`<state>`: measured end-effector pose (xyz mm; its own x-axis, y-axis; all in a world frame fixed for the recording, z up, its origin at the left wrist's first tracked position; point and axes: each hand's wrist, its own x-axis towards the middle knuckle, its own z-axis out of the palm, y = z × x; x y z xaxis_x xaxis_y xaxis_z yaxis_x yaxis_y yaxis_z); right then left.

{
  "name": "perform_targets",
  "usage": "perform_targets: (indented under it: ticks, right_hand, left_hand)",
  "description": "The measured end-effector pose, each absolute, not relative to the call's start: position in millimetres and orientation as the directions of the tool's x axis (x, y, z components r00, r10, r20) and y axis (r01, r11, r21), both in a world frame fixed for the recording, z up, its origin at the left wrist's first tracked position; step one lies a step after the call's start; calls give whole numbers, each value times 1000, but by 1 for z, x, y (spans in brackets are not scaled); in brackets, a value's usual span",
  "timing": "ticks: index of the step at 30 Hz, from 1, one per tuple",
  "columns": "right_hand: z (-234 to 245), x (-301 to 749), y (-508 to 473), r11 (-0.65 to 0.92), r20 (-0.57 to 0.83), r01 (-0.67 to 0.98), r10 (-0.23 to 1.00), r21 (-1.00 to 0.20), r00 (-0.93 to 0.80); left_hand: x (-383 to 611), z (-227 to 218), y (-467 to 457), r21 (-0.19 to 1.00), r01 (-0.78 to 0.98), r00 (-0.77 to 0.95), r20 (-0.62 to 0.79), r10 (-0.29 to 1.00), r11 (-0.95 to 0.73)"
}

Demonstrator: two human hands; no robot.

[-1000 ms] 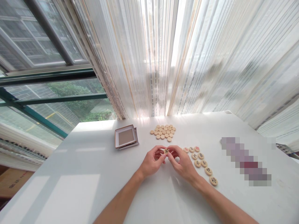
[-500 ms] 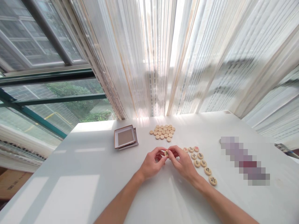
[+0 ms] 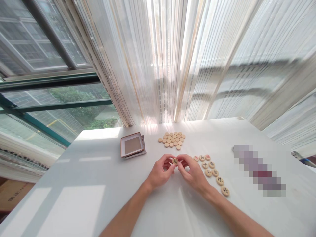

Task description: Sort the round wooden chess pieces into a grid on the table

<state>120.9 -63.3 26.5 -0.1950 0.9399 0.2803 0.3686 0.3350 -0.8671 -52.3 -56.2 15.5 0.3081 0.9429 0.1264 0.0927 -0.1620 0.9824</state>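
Between the fingertips of both my hands is a round wooden Chinese chess piece (image 3: pixel 175 161), its black character turned toward me. My left hand (image 3: pixel 161 171) pinches it from the left, and my right hand (image 3: pixel 192 171) grips its right side. Just right of my right hand lie face-up pieces with black or red characters, among them a red-marked piece (image 3: pixel 207 157) and a larger black-marked piece (image 3: pixel 225 190) nearest me. Beyond my hands sits a cluster of blank-side-up pieces (image 3: pixel 173 139).
An open shallow box (image 3: pixel 133 144) stands at the back left of the white table (image 3: pixel 98 171). A pixelated long object (image 3: pixel 259 169) lies on the right. Sheer striped curtains (image 3: pixel 172 65) hang behind the table's far edge, with a window (image 3: pixel 49 59) on the left.
The piece has been turned between my fingers, so its character now sits more upright and shows more fully. My hands have barely shifted.
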Motion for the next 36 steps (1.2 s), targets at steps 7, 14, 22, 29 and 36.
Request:
perform_targets:
  ticks: [7, 14, 22, 29, 36]
  right_hand:
    - [25, 119, -64, 385, 325, 360, 920, -850, -218]
    - [20, 116, -68, 356, 299, 348, 932, -867, -206]
    - [17, 112, -72, 370, 318, 360, 927, -856, -197]
    - [13, 113, -76, 481, 465, 449, 872, -753, -153]
    - [16, 116, -84, 581, 560, 547, 797, -603, -229]
  left_hand:
    - [-52, 14, -55, 987, 53, 303, 131, 944, -154]
    - [-51, 9, -55, 990, 7, 276, 134, 952, -142]
    - [-50, 7, -53, 991, -42, 253, 136, 958, -130]
    - [-50, 8, -55, 989, -19, 264, 146, 953, -146]
    - [-52, 12, -57, 987, 1, 344, 152, 926, -162]
